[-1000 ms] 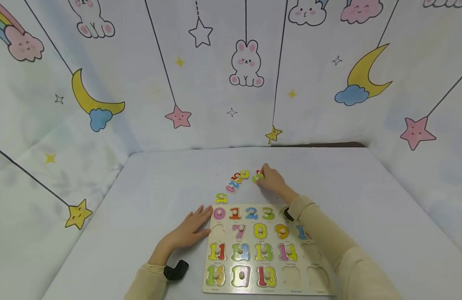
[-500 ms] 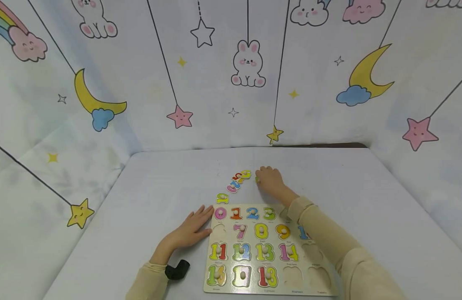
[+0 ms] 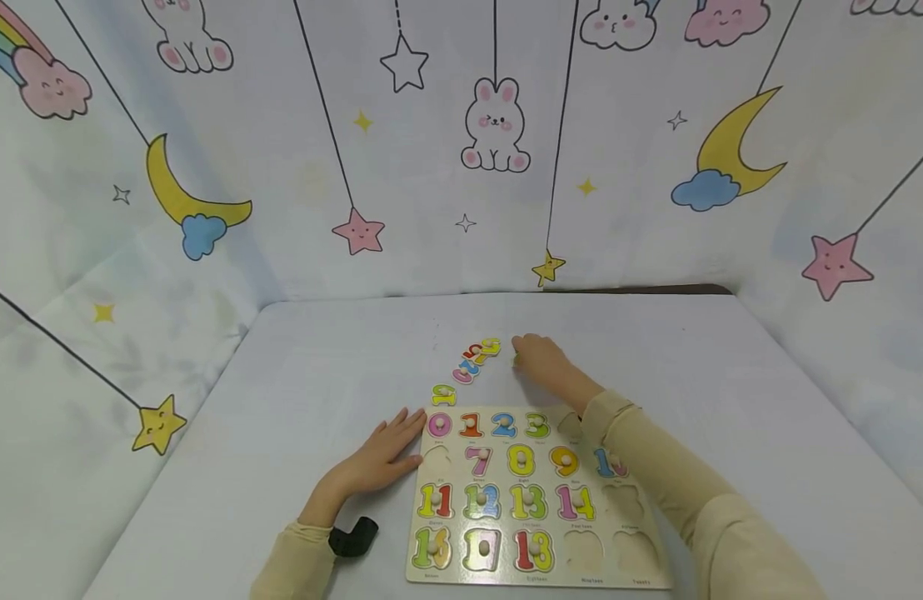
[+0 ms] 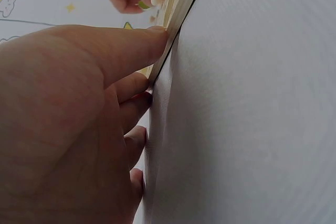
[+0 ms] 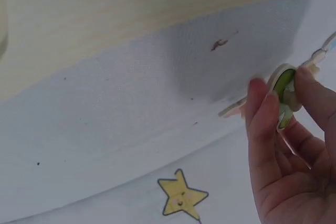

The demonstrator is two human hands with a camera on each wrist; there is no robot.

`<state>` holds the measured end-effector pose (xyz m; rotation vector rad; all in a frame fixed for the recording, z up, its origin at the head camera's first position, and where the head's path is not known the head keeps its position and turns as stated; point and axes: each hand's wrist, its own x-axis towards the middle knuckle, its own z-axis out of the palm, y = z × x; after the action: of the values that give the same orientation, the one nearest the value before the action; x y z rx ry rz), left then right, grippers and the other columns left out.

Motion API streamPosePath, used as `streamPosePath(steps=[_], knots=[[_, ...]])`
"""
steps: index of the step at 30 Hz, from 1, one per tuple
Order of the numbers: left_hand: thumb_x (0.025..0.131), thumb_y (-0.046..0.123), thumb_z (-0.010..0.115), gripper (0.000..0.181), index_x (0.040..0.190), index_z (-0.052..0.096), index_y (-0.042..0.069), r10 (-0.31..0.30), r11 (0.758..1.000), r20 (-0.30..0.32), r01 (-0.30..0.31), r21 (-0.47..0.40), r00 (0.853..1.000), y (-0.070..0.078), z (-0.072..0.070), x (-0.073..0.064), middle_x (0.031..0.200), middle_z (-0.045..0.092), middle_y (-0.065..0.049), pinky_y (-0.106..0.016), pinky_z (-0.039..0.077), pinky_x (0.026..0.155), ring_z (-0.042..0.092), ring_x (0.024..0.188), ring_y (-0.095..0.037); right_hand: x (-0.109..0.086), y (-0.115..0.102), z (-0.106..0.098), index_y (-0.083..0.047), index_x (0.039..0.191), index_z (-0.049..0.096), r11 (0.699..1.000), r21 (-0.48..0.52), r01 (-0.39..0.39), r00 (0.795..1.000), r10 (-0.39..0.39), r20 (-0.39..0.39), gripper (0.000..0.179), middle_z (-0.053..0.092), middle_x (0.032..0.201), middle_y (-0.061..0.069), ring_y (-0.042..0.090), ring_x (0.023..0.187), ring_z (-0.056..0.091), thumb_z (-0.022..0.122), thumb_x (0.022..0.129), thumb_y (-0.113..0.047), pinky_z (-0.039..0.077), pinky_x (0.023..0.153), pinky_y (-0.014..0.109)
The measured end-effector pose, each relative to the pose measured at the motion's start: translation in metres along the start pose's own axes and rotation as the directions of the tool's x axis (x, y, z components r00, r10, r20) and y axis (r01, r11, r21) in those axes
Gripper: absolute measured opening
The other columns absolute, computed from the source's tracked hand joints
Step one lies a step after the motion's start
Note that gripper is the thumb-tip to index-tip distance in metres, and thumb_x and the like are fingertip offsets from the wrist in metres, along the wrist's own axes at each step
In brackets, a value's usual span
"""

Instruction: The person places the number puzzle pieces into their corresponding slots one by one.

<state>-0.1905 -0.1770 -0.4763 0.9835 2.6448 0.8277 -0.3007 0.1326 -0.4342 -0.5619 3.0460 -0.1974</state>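
Observation:
My right hand [image 3: 542, 358] is above the far part of the table, beyond the board. In the right wrist view its thumb and fingers pinch a green number puzzle piece [image 5: 285, 85] with a round knob; which number it is, I cannot tell. The head view has this piece almost wholly hidden by the hand. My left hand [image 3: 379, 461] lies flat with fingers spread, thumb and fingertips touching the left edge of the wooden number puzzle board [image 3: 469, 580]. Many recesses hold coloured numbers with knobs; several recesses are bare, including two at the lower right.
A short chain of loose number pieces [image 3: 476, 358] lies beyond the board, some overlapping. A yellow-green loose piece [image 3: 443, 395] sits at the board's far left corner. A patterned cloth wall [image 3: 431, 183] rises behind the white table [image 3: 341, 358].
The right hand has turned, so the green piece, visible at its fingertips a second ago, is now mostly covered in the head view. My left hand stays in place on the board's edge.

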Motion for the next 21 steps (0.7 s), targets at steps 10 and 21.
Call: streamPosePath(steps=[10,21], knots=[[0.096,0.022,0.053,0.061,0.145,0.026,-0.003,0.003,1.0,-0.001,-0.003,-0.005,1.0,0.002,-0.001,0.0,0.15,0.023,-0.017,-0.057,0.007,0.107,0.01,0.138,-0.037,-0.001,0.005,-0.008,-0.001,0.085,0.063,0.91,0.414,-0.014,0.996,-0.022,0.081,0.013,0.057,0.074,0.005,0.015,0.057,0.059,0.06,0.093,-0.011,0.05,0.057,0.026],[0.097,0.026,0.052,0.062,0.146,0.026,-0.002,0.002,1.0,-0.001,-0.002,-0.003,1.0,0.001,-0.001,0.0,0.15,0.023,-0.017,-0.058,0.008,0.106,0.01,0.138,-0.037,-0.007,-0.056,-0.008,-0.004,0.093,0.059,0.724,0.635,0.269,0.867,-0.47,0.169,0.006,0.066,0.074,0.001,0.021,0.066,0.064,0.055,0.095,-0.008,0.05,0.058,0.027]])
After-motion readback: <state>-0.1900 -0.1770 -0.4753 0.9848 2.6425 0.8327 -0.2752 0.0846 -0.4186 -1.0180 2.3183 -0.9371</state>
